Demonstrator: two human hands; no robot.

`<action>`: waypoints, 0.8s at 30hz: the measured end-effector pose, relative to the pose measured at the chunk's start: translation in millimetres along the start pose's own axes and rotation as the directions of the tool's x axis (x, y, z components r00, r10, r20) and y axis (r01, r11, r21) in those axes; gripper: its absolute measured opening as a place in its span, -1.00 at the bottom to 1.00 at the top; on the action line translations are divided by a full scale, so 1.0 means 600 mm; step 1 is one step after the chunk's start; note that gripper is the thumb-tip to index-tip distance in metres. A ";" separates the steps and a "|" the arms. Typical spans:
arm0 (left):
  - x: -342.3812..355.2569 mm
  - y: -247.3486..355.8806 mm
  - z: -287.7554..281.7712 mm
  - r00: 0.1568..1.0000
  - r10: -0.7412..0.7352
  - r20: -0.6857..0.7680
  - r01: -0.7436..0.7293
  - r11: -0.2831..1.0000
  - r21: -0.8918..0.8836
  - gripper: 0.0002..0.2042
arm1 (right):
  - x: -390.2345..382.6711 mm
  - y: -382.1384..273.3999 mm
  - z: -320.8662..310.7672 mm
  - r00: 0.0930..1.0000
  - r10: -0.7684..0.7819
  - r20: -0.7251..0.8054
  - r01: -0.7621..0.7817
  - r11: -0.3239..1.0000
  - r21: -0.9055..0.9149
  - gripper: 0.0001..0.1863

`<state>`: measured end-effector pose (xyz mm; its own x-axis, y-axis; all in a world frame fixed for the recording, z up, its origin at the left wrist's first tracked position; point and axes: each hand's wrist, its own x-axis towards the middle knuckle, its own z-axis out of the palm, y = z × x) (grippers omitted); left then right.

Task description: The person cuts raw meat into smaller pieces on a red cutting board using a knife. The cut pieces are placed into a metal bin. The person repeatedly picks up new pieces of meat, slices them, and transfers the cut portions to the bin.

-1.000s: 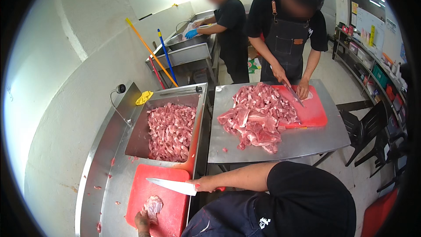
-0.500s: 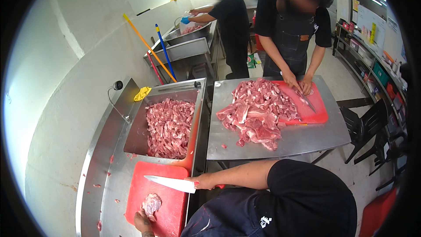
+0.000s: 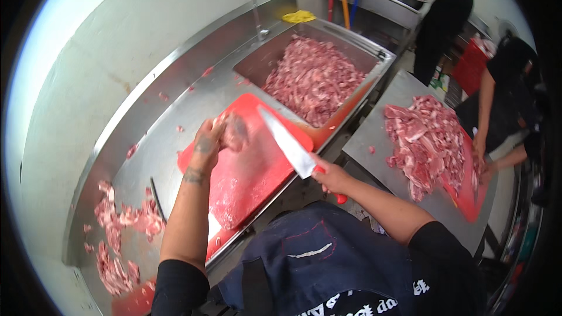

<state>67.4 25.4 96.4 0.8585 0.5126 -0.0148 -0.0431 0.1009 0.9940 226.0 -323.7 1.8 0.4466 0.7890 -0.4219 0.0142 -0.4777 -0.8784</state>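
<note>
My left hand is closed on a piece of raw meat, a little blurred, above the upper left part of a red cutting board. My right hand grips the red handle of a large kitchen knife. Its broad blade points up and to the left, over the board's right side. A glossy pink patch lies on the near part of the board; I cannot tell whether it is meat or wetness.
A steel sink beyond the board holds a heap of cut meat. Meat scraps and a dark thin rod lie on the left counter. Two people work nearby, one at a steel table with piled meat and another red board.
The view has swung left, bringing the left counter's scraps into sight. My left hand has lifted the piece of meat from the board. The knife stays in my right hand.
</note>
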 end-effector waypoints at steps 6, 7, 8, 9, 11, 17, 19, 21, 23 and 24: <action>-0.072 -0.030 -0.044 0.833 -0.293 -0.470 0.516 0.721 0.463 -0.64 | -0.026 -0.023 -0.017 0.995 -0.079 -0.062 0.075 0.995 -0.066 -0.15; -0.093 -0.050 -0.058 0.851 -0.089 -0.517 0.456 0.614 0.644 -0.61 | -0.029 -0.033 -0.020 0.997 -0.067 -0.046 0.062 0.994 -0.088 -0.15; -0.111 -0.067 -0.071 0.851 0.111 -0.514 0.410 0.472 0.781 -0.58 | -0.035 -0.043 -0.022 0.996 -0.084 -0.012 0.082 0.991 -0.103 -0.15; -0.124 -0.082 -0.081 0.836 0.230 -0.498 0.427 0.299 0.854 -0.55 | -0.038 -0.053 -0.022 0.997 -0.076 0.024 0.079 0.987 -0.142 -0.15; -0.129 -0.111 -0.082 0.846 0.375 -0.378 0.250 0.347 0.904 -0.53 | -0.042 -0.074 -0.020 0.990 -0.091 0.104 0.111 0.973 -0.203 -0.15; -0.093 -0.168 -0.007 0.817 0.575 -0.042 -0.111 0.230 0.967 -0.78 | -0.027 -0.100 0.002 0.970 -0.088 0.228 0.166 0.922 -0.349 -0.17; -0.084 -0.175 -0.001 0.788 0.615 -0.024 -0.129 0.203 0.971 -0.85 | -0.019 -0.103 0.002 0.966 -0.058 0.252 0.149 0.921 -0.360 -0.17; -0.081 -0.179 -0.005 0.785 0.620 -0.014 -0.155 0.217 0.964 -0.86 | -0.005 -0.111 0.001 0.963 -0.012 0.270 0.117 0.919 -0.376 -0.16; -0.080 -0.183 -0.011 0.796 0.606 0.000 -0.156 0.205 0.966 -0.86 | 0.018 -0.126 0.003 0.958 0.059 0.282 0.065 0.910 -0.409 -0.16; -0.079 -0.184 -0.013 0.800 0.600 0.002 -0.157 0.206 0.966 -0.86 | 0.035 -0.136 0.007 0.955 0.025 0.295 0.095 0.917 -0.387 -0.16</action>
<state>27.3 -3.4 -13.6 0.6623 0.4689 0.5844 0.3504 -0.8832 0.3117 230.5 -266.3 63.6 0.1630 0.8555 -0.4916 0.4016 -0.5126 -0.7589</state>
